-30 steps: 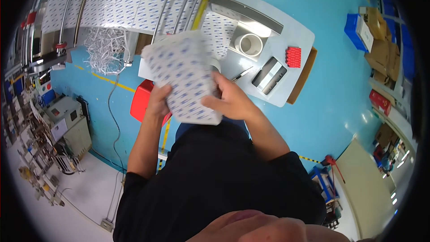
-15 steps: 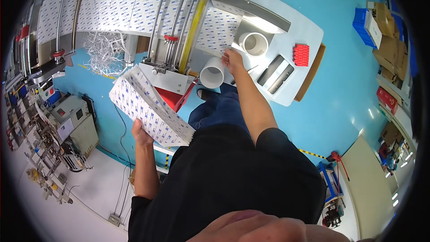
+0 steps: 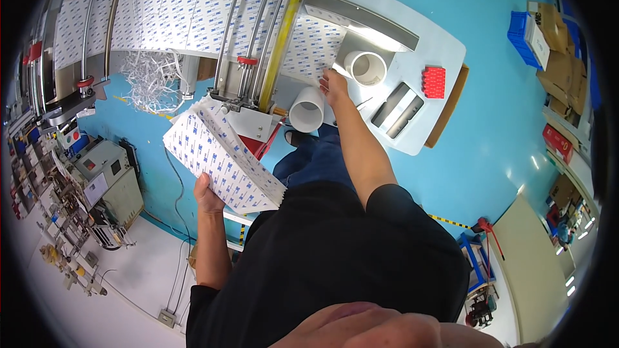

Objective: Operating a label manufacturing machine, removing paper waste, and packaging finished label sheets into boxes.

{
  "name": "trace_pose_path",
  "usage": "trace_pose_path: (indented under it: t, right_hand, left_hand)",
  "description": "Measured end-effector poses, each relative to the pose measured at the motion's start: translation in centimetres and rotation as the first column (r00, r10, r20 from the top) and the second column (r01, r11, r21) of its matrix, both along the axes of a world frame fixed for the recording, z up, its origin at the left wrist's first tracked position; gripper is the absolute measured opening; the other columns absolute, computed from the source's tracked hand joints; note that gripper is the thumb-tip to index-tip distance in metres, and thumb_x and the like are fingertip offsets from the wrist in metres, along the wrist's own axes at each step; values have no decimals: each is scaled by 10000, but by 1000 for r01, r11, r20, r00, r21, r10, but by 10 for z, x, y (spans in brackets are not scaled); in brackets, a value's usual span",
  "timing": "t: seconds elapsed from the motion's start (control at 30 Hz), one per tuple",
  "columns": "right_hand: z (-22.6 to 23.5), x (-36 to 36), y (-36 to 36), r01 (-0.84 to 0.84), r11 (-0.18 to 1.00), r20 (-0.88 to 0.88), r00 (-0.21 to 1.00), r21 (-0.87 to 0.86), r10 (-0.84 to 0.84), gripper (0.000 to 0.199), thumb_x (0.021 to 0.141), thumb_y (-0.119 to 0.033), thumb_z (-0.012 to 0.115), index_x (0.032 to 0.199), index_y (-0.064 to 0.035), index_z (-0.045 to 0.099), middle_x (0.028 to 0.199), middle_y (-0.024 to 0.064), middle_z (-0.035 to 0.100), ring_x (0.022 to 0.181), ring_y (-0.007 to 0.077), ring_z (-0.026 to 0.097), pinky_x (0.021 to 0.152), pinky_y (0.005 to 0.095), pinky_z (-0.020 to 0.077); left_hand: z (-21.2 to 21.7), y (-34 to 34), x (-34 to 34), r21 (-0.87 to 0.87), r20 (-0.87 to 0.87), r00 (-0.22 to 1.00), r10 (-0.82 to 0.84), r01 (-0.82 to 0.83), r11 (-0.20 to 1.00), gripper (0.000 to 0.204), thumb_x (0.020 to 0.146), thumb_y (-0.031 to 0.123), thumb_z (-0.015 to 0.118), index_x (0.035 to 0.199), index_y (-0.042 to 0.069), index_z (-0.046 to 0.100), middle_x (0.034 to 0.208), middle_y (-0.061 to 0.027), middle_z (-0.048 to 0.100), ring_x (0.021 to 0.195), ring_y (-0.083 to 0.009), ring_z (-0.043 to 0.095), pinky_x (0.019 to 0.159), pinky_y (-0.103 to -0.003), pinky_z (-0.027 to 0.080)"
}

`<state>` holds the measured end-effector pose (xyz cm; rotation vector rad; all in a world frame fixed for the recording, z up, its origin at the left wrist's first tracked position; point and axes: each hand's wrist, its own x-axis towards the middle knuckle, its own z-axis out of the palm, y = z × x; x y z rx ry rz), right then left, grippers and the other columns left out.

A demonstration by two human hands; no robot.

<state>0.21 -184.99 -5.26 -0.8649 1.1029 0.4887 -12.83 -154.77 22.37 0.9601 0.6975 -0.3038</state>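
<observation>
My left hand grips a thick stack of white sheets with blue print, thumb on top. The stack is slightly fanned along its right side and held at a slant in front of my body. My right hand is at the near corner of a printed sheet that lies flat beside the machine's rollers. Its fingers are curled at that corner and seem to pinch it, though the fingertips are partly hidden. A white cardboard tube is just left of my right hand, and another white tube stands to its right.
The roller machine carries a long printed web from the left. Shredded paper strips hang below it. On the white table lie a red ridged block and a grey-black tray. A metal guide bar borders the sheet.
The stack in my left hand has shifted slightly right and down. My right hand stays at the sheet's corner, nearly unmoved.
</observation>
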Motion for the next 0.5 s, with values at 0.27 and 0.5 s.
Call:
trace_pose_path:
  t: [0.27, 0.5]
  right_hand:
    - [-21, 2, -2, -126, 990, 7, 992, -61, 127, 225, 822, -224, 635, 1012, -111, 595, 811, 3, 549, 698, 139, 523, 624, 322, 414]
    - [14, 22, 17, -276, 791, 34, 936, -546, 350, 218, 793, -193, 678, 918, -18, 643, 922, 111, 673, 855, 229, 636, 754, 345, 481]
  left_hand:
    - [-3, 0, 6, -128, 71, 997, -43, 51, 990, 681, 848, 325, 613, 1387, -1, 354, 1327, -180, 522, 1129, -306, 589, 984, -417, 464]
    - [-4, 4, 6, -123, 67, 997, -45, 53, 991, 676, 848, 328, 612, 1386, 4, 361, 1327, -173, 525, 1129, -299, 590, 984, -416, 464]
